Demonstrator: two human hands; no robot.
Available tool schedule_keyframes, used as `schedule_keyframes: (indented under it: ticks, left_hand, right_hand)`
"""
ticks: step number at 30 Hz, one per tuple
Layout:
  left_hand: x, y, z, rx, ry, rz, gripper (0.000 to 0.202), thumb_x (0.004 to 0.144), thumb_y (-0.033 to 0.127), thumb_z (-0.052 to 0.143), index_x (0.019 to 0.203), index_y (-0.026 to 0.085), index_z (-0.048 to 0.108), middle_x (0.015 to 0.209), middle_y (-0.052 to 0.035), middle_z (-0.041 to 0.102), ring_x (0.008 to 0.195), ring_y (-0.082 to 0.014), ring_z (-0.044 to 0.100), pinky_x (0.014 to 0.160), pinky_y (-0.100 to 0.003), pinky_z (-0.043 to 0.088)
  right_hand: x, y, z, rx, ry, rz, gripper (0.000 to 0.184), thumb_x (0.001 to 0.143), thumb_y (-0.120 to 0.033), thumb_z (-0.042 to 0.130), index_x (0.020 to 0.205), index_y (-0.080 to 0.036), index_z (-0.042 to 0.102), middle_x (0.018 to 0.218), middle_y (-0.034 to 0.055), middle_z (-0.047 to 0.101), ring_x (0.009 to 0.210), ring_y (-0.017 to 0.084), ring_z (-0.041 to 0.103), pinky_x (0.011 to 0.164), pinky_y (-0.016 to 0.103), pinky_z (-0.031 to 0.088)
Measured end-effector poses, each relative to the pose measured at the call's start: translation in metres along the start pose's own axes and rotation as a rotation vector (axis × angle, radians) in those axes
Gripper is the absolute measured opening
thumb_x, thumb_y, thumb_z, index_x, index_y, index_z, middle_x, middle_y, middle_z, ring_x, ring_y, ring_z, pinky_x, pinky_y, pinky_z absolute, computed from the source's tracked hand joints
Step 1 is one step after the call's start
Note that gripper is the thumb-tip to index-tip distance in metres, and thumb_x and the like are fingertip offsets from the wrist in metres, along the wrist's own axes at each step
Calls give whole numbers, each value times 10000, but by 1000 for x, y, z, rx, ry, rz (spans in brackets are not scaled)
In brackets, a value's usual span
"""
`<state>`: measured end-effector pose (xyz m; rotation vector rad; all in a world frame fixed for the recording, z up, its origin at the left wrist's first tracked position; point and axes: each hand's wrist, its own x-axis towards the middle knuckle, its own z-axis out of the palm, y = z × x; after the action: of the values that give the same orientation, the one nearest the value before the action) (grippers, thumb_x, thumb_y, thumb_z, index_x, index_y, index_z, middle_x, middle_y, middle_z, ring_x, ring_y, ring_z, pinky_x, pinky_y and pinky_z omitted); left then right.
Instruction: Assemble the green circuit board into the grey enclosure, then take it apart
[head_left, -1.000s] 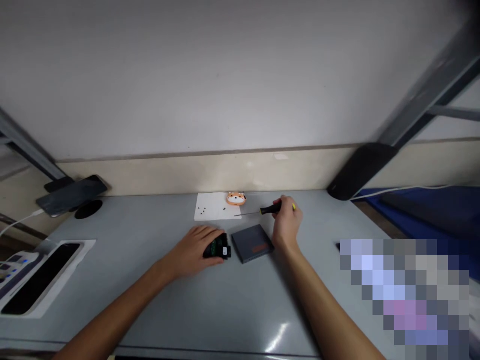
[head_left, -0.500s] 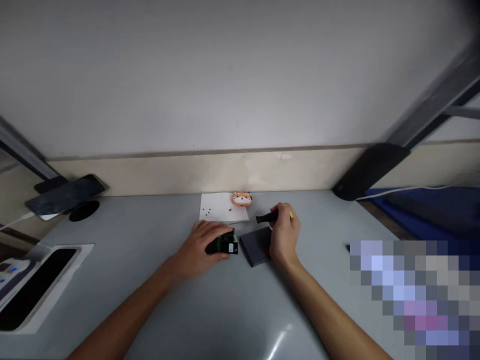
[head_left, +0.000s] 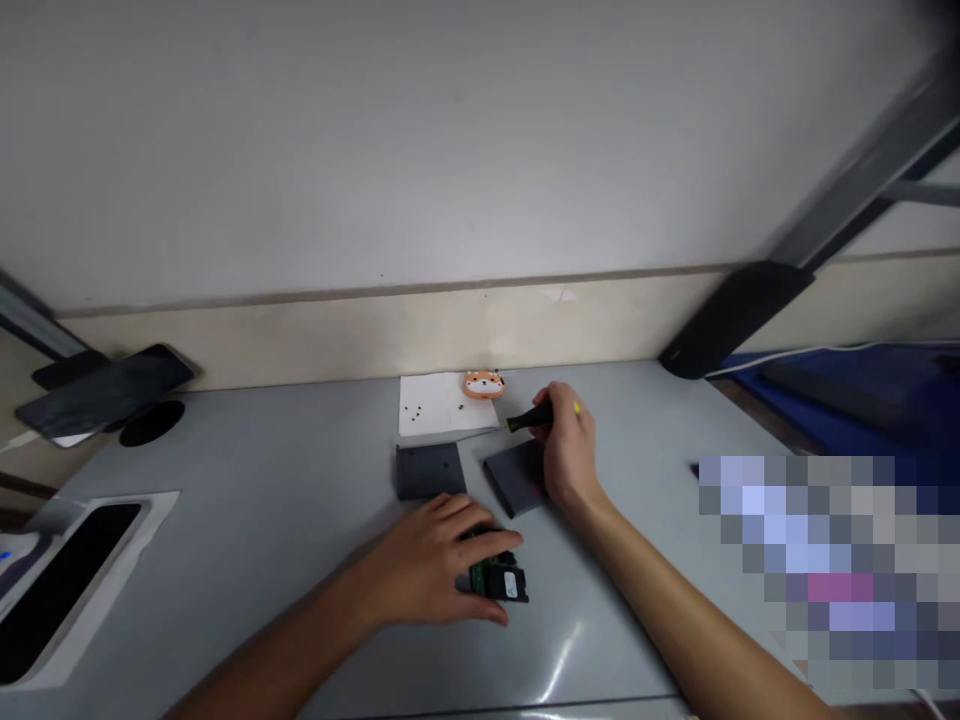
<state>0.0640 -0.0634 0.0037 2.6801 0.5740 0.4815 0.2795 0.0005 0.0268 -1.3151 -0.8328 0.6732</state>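
My left hand [head_left: 431,560] is low over the table, fingers and thumb curled round the sides of a small green-and-black circuit board [head_left: 495,578] with a white sticker. My palm hides part of the board. My right hand [head_left: 568,440] grips a screwdriver [head_left: 531,416] by its black-and-yellow handle, its thin shaft pointing left. Beneath that hand lies a dark grey flat cover [head_left: 516,480], partly covered by it. A second dark grey casing piece [head_left: 429,472] rests just beyond my left fingers.
Several tiny screws lie on a white paper sheet [head_left: 439,415], beside an orange animal-faced case [head_left: 484,384]. A phone [head_left: 67,590] lies at left; another phone [head_left: 105,390] leans on a stand. A black cylinder-like object [head_left: 731,320] stands back right. The right front is pixelated.
My left hand has brought the circuit board toward me and right, uncovering the grey casing piece. My right hand still holds the screwdriver, nearly in place.
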Motion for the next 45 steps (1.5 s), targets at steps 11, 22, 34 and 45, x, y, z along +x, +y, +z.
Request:
schedule_keyframes:
  ticks: [11,22,34,45]
  left_hand:
    - [-4,-31,-32,151,415,-166,266,1028,237,511,1257,238,646,1136,-84,642,1061,-225,584,971,-409,494]
    - [-26,-89,-27,-42,443,-544,259,1004,212,471,1116,242,703,1062,-18,743,903,-172,692,792,-302,536]
    - [-26,-87,-29,-48,411,-574,291,1040,315,433,1156,250,691,1072,-24,745,909,-187,690,835,-325,544]
    - [-24,-77,-41,14,276,-544,272,1024,342,480,1203,261,667,1020,-22,724,892,-189,680,834,-327,536]
  right_hand:
    - [7,19,25,1,189,-59,304,935,-408,493,700,-221,539,652,-37,481,655,158,452,649,295,367]
    - [8,16,19,141,177,76,285,908,-454,519,744,-226,561,641,-47,461,600,149,422,574,286,344]
    - [34,6,-8,274,-10,257,220,819,-404,619,731,-204,598,633,-41,468,516,109,397,472,256,344]
    - [-9,-4,9,-47,-251,127,400,934,-569,511,759,-218,589,668,-31,468,636,147,441,563,252,356]
